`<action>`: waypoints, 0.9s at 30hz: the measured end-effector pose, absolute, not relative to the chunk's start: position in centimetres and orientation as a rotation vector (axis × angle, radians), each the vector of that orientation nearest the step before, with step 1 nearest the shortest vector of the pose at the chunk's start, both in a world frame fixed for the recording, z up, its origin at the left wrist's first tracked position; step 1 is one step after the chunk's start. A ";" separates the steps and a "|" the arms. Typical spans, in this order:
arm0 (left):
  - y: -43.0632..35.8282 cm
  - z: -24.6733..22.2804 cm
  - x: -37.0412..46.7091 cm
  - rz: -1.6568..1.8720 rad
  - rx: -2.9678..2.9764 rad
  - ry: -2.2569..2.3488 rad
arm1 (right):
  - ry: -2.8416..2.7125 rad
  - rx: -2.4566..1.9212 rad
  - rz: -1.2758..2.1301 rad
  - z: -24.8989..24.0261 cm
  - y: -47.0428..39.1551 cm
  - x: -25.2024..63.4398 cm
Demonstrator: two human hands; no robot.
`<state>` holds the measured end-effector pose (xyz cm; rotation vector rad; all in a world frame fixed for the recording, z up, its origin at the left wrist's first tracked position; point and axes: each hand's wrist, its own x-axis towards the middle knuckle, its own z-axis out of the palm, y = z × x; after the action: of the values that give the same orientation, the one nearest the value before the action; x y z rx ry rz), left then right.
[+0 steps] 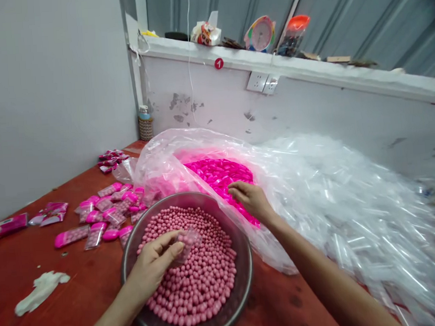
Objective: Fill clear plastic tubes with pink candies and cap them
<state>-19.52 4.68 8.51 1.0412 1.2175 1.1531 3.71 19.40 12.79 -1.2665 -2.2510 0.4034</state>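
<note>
My left hand (153, 262) is closed on a small clear plastic container (188, 244), tilted over the bowl; pink beads show through its wall. Beneath it, a dark metal bowl (246, 280) holds a mass of round pink beads (196, 283). My right hand (252, 198) is over a heap of bright pink plastic caps (218, 175) inside an open clear bag (164, 147). Its fingers are curled together, and what they hold, if anything, is hidden. Left of the bowl lie several filled containers (113, 217) with pink caps.
Many clear empty containers (339, 199) spread over the right side of the red table (45, 319). Pink packets (6, 227) and a crumpled white scrap (42, 292) lie at left. A bottle (145, 123) stands in the corner. Above runs a shelf (232, 56) with a clock (260, 33).
</note>
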 end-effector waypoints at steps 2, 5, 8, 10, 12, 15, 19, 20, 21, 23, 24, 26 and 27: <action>4.7 8.4 -19.6 1.154 1.018 1.212 | -2.283 -1.348 0.363 12.5 22.8 3.6; 4.7 8.1 -19.6 1.154 1.007 1.217 | -2.365 -1.394 0.395 11.3 26.0 2.4; 4.7 8.0 -19.6 1.166 1.026 1.225 | -2.379 -1.454 0.421 10.1 27.0 1.3; 4.6 8.1 -19.5 1.166 1.029 1.219 | -2.333 -1.469 0.433 9.8 27.0 1.2; 4.6 8.2 -19.5 1.168 1.030 1.210 | -2.263 -1.458 0.459 10.3 26.6 1.7; 4.4 8.6 -19.5 1.209 1.034 1.170 | -2.169 -1.395 0.539 12.1 25.1 2.6; 4.2 9.0 -19.3 1.232 1.004 1.035 | -2.010 -1.143 0.929 13.9 20.9 1.8; 4.2 9.1 -19.3 1.240 0.995 1.006 | -1.988 -1.086 0.985 13.9 19.6 1.1; 4.2 9.2 -19.2 1.259 0.986 0.985 | -2.000 -1.054 0.976 13.7 18.2 0.2; 4.2 9.1 -19.2 1.317 0.964 0.955 | -2.116 -1.042 0.802 13.0 15.4 -1.6; 4.3 9.1 -19.2 1.349 0.945 0.943 | -2.184 -1.023 0.705 12.5 14.0 -2.5; 4.3 8.8 -19.2 1.411 0.886 0.921 | -2.294 -0.943 0.612 11.5 11.8 -3.8; 4.3 8.7 -19.3 1.442 0.851 0.912 | -2.330 -0.896 0.635 11.2 10.9 -4.2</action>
<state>-19.27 4.29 8.71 0.8507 0.9125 1.4416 -4.15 10.91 11.17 -0.8960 -2.3297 0.6352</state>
